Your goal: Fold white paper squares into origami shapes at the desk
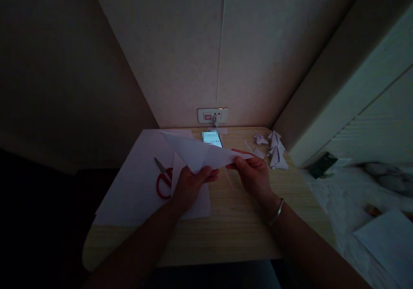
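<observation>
A folded white sheet of paper (196, 149), triangular in outline, is held above the table between both hands. My left hand (193, 183) pinches its lower edge, thumb on top. At the right-hand tip, my right hand (253, 173) grips the paper between thumb and fingers; a bracelet circles that wrist. Red-handled scissors (164, 183) lie to the left on a large white sheet (129, 190), their handle partly covered by another paper piece. Behind the held paper, a phone (212, 138) with a lit screen is partly hidden.
Several folded paper shapes (277, 151) sit at the table's right rear, near thin paper strips. The wooden table (241, 237) meets a wall with a socket (212, 115) and a plugged-in charger. A bed (342, 203) with more paper is at right.
</observation>
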`<state>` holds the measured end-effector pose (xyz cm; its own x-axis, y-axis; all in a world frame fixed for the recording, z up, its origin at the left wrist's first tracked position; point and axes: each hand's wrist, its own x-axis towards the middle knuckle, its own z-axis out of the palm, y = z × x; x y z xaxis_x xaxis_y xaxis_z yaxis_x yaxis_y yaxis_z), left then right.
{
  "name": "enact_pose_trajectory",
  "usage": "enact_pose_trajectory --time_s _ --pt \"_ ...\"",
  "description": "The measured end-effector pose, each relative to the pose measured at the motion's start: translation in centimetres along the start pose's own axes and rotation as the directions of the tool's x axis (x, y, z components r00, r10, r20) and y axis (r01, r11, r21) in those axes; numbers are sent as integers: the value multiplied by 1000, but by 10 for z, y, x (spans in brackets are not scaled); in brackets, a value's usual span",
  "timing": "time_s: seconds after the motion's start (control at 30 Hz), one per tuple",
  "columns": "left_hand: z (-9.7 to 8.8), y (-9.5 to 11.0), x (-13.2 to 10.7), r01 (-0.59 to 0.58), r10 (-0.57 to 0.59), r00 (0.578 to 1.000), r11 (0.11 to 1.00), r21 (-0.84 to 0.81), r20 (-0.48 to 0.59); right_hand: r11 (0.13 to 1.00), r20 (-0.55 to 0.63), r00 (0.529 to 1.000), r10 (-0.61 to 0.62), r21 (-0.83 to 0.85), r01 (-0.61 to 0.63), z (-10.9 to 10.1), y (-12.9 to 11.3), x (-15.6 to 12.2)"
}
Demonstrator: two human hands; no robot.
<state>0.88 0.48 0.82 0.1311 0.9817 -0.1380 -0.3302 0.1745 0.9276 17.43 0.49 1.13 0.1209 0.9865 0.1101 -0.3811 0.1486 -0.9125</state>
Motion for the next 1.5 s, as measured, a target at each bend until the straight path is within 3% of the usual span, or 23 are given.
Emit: enact_pose_trajectory --time_s 0.3,0.67,0.87,0.93,1.0,1.1,1.17,1.23,1.37,1.5 --pt "1 0 1 14 -15 1000 999 -52 -23 1000 -7 1000 6 4 -6 2 -4 -1" --pt "-4 -1 1 -61 60 995 998 -13 -75 999 -21 999 -38 29 39 3 -11 -2" --pt "-9 0 7 -102 96 981 995 -24 -168 994 -154 982 -106 15 109 -4 -9 5" --pt "-12 2 8 -59 65 982 998 37 -175 994 -212 972 -103 15 109 -8 -12 9" --pt "-13 6 7 30 -14 995 988 150 -103 999 -189 980 -54 -12 53 -12 -15 12" --pt "-14 12 4 142 -172 982 942 303 76 988 1 994 112 -109 -111 -15 -19 13" --pt "-13 15 1 167 -233 960 921 353 155 961 126 963 240 -175 -216 -14 -20 12" --pt "-12 17 0 175 -262 946 909 379 192 931 175 927 332 -218 -293 -12 -18 10" --pt "-13 15 3 137 -221 953 925 355 208 918 106 932 347 -243 -314 -9 -13 10" --pt "-15 10 10 21 -33 998 978 207 56 925 62 946 319 -240 -296 -10 -9 13"
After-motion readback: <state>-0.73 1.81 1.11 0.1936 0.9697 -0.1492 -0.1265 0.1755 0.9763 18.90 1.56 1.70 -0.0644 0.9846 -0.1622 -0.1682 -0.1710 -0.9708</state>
